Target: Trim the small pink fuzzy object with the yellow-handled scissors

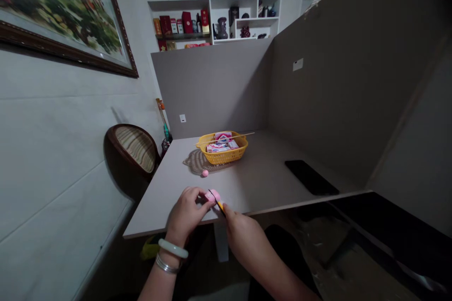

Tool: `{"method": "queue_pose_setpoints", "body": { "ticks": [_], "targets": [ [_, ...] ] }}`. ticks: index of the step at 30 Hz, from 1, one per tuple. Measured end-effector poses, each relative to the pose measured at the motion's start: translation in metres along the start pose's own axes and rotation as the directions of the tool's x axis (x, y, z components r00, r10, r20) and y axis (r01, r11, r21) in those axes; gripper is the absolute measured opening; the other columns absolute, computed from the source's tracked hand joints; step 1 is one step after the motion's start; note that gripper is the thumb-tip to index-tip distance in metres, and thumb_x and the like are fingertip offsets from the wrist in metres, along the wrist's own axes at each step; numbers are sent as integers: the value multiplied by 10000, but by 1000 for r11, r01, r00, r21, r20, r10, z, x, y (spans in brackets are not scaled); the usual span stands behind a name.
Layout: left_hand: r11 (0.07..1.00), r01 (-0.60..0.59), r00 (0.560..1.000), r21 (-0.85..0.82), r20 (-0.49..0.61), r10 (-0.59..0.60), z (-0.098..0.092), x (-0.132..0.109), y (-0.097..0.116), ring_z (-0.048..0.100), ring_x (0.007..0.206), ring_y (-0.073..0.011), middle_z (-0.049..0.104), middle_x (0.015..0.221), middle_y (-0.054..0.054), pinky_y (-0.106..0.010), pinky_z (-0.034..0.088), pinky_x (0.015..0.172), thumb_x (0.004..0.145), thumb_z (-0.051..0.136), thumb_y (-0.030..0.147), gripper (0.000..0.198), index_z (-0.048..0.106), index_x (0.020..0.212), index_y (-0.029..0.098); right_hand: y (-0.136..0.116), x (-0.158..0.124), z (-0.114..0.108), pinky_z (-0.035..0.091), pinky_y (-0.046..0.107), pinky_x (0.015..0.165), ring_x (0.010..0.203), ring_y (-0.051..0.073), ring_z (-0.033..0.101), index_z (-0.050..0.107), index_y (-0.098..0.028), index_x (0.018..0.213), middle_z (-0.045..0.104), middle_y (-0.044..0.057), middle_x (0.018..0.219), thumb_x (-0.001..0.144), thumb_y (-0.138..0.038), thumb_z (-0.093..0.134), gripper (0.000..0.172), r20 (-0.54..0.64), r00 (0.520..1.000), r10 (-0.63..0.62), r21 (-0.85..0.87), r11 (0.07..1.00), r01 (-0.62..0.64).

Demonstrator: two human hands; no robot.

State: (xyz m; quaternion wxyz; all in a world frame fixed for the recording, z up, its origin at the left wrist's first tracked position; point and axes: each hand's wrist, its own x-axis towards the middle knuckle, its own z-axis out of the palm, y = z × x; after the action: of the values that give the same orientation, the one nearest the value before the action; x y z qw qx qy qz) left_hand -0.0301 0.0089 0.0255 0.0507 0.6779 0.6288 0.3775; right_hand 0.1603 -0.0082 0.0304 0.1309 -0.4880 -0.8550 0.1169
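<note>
Pink clay lump [213, 195], roundish with no clear long axis, over the near edge of the grey desk [264, 178], straight ahead between both hands; left hand [185, 211] nearer, curled around it; right hand [240, 235] pinching a yellow-handled cutter [220, 205], dark edge across the lump; small pink ball [205, 173] just beyond.

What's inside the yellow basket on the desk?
The yellow plastic basket holds pink-and-white boxes, with a thin stick lying across its rim; whatever lies beneath the top boxes is covered.
</note>
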Motion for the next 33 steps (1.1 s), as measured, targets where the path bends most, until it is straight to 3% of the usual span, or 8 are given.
{"method": "queue_pose_setpoints", "body": {
  "ticks": [6, 11, 18, 26, 33],
  "targets": [
    [1000, 7, 1000, 10, -1, -7, 1, 1, -2, 619, 914, -214, 666, 936, -55, -346, 490, 838, 808, 674, 457, 258, 664, 895, 214, 9, -16, 12, 476, 232, 646, 816, 206, 718, 464, -123, 1426, 736, 132, 964, 904, -45, 340, 542, 8, 1000, 1, -10, 1000, -1],
    [1000, 4, 1000, -8, 13, -4, 1, 1, -1, 622, 904, -211, 669, 937, -57, -337, 493, 827, 810, 667, 462, 263, 670, 891, 213, 2, -5, 2, 478, 249, 698, 873, 220, 713, 457, -116, 1427, 732, 142, 1000, 894, -33, 345, 551, 9, 1000, 13, -9, 1000, -13],
    [1000, 15, 1000, 14, -9, -15, 1, 0, -2, 627, 908, -209, 670, 929, -47, -331, 492, 829, 810, 669, 466, 264, 661, 893, 216, 2, -18, 10, 484, 249, 690, 873, 224, 712, 401, -115, 1474, 721, 142, 1033, 908, -28, 311, 580, 106, 993, 58, -71, 996, -51],
    [1000, 7, 1000, -5, 4, -7, 0, 0, 1, 627, 892, -206, 672, 929, -55, -334, 496, 817, 817, 659, 461, 263, 672, 899, 212, -1, -2, 5, 485, 252, 696, 876, 221, 712, 429, -109, 1451, 727, 138, 1035, 884, -12, 353, 580, 22, 1000, 13, -24, 1000, -13],
    [1000, -8, 1000, 10, -14, 8, 2, 0, -1, 623, 902, -213, 674, 929, -57, -345, 496, 829, 809, 667, 470, 268, 674, 894, 216, 7, -24, 13, 499, 271, 669, 838, 233, 715, 392, -115, 1484, 724, 130, 1006, 900, -13, 329, 596, 81, 996, 34, -84, 996, -27]
  ]
}}
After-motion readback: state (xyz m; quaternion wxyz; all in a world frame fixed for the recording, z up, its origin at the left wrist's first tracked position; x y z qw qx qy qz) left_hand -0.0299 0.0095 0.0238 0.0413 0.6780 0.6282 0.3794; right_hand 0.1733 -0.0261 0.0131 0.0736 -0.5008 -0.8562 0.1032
